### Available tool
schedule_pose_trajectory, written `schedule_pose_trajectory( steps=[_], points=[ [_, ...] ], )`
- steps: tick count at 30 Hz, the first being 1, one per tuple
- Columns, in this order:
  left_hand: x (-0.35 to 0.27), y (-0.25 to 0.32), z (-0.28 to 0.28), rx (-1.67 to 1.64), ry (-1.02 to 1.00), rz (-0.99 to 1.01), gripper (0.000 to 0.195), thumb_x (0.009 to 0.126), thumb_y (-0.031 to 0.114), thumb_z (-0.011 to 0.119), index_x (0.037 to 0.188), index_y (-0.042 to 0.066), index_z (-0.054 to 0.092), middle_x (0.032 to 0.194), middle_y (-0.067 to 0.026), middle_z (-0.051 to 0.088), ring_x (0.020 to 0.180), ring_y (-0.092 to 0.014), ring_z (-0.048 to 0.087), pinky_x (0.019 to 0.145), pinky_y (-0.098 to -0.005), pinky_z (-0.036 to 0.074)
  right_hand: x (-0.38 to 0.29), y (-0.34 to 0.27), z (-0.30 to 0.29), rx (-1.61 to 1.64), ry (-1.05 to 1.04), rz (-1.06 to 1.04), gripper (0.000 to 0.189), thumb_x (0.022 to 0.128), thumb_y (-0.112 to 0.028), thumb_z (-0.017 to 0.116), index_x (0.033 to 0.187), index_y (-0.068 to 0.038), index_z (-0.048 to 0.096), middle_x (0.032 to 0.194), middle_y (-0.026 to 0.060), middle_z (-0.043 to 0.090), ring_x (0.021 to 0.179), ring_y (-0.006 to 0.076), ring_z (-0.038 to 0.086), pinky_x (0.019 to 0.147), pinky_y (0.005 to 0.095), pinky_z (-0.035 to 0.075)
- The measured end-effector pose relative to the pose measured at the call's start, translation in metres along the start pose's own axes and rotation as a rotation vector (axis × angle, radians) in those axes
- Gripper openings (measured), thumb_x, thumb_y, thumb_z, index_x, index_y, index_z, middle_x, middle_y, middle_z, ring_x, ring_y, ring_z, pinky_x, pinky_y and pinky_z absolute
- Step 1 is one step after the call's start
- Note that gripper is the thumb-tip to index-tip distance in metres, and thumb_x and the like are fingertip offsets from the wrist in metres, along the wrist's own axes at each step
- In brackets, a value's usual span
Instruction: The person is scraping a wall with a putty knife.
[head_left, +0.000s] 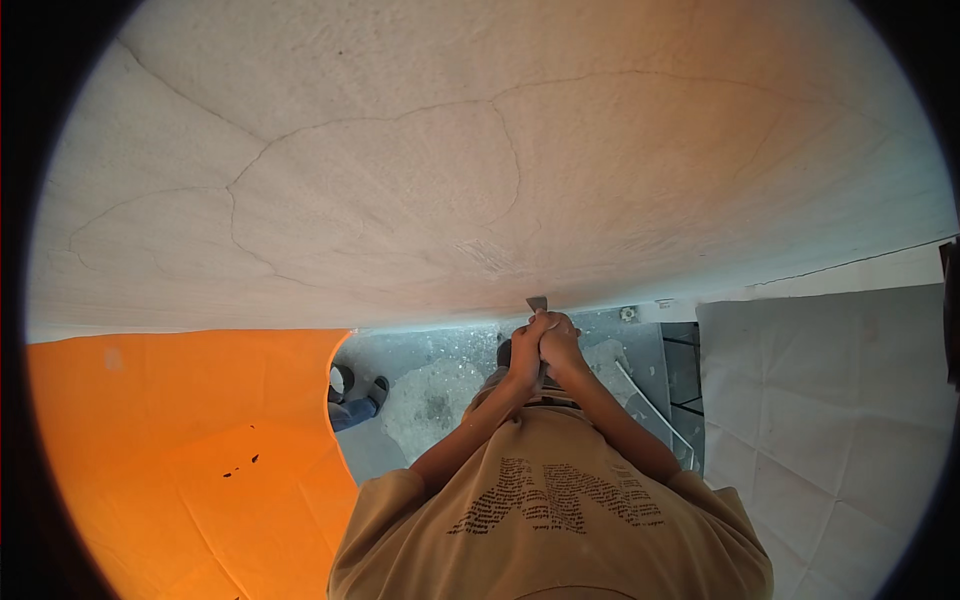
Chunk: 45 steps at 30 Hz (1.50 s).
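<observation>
A scraper (536, 303) with a flat metal blade is held by both my hands, its blade at the lower part of a plastered wall (390, 172). Whether the edge touches the plaster I cannot tell. My left hand (528, 346) and my right hand (561, 345) are clasped together around the handle, which they mostly cover. Thin cracks branch across the wall's surface. Just above the blade, to its left, lies a patch of pale scratch marks (487, 256).
An orange sheet (187, 420) hangs on the left, a grey sheet (825, 405) on the right. Beside the orange one, another person's shoe (379, 391) and blue trouser leg show. White dust and patches mark the floor (435, 405). A thin white rod (652, 409) slants at my right.
</observation>
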<state>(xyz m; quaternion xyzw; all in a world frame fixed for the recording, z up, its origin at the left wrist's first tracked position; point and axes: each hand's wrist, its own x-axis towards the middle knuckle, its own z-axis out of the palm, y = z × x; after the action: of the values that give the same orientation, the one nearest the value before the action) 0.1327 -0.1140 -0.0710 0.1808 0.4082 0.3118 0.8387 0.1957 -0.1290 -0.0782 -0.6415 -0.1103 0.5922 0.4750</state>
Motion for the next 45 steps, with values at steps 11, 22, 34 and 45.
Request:
schedule_pose_trajectory(
  steps=[11,22,34,45],
  points=[
    [-0.001,-0.019,0.004,-0.001,0.033,0.059,0.032,0.084,0.028,0.056,0.093,-0.003,0.056,0.086,-0.015,0.062,0.076,-0.022,0.061,0.07,-0.0326,0.049,0.015,0.017,-0.02,-0.127,0.033,-0.019,0.041,0.092,-0.035,0.049,0.104,0.003,0.054,0.089,0.014,0.06,0.081,0.023,0.056,0.072,0.0348,0.046],
    [-0.002,-0.025,0.002,-0.004,0.025,0.132,0.031,0.083,0.026,0.059,0.093,-0.004,0.056,0.087,-0.0131,0.062,0.078,-0.02,0.061,0.073,-0.029,0.048,-0.014,-0.011,-0.015,-0.064,0.045,-0.034,0.035,0.093,-0.032,0.048,0.093,0.002,0.056,0.084,0.0102,0.06,0.077,0.0189,0.055,0.069,0.033,0.045],
    [0.013,-0.034,-0.005,0.07,-0.029,0.148,0.033,0.084,0.03,0.061,0.094,-0.002,0.06,0.087,-0.007,0.061,0.08,-0.013,0.058,0.07,-0.0258,0.046,0.001,0.001,-0.028,-0.07,0.072,-0.075,0.029,0.092,-0.027,0.054,0.099,0.001,0.055,0.079,0.0047,0.058,0.069,0.0122,0.055,0.055,0.0261,0.045],
    [0.022,-0.032,0.005,0.036,0.014,0.055,0.03,0.083,0.028,0.062,0.094,0.0,0.06,0.084,-0.0037,0.059,0.074,-0.011,0.055,0.066,-0.0237,0.044,0.007,-0.007,-0.027,-0.11,0.119,-0.089,0.035,0.093,-0.032,0.048,0.088,0.002,0.055,0.076,0.0099,0.058,0.067,0.0179,0.053,0.059,0.0336,0.045]
  ],
)
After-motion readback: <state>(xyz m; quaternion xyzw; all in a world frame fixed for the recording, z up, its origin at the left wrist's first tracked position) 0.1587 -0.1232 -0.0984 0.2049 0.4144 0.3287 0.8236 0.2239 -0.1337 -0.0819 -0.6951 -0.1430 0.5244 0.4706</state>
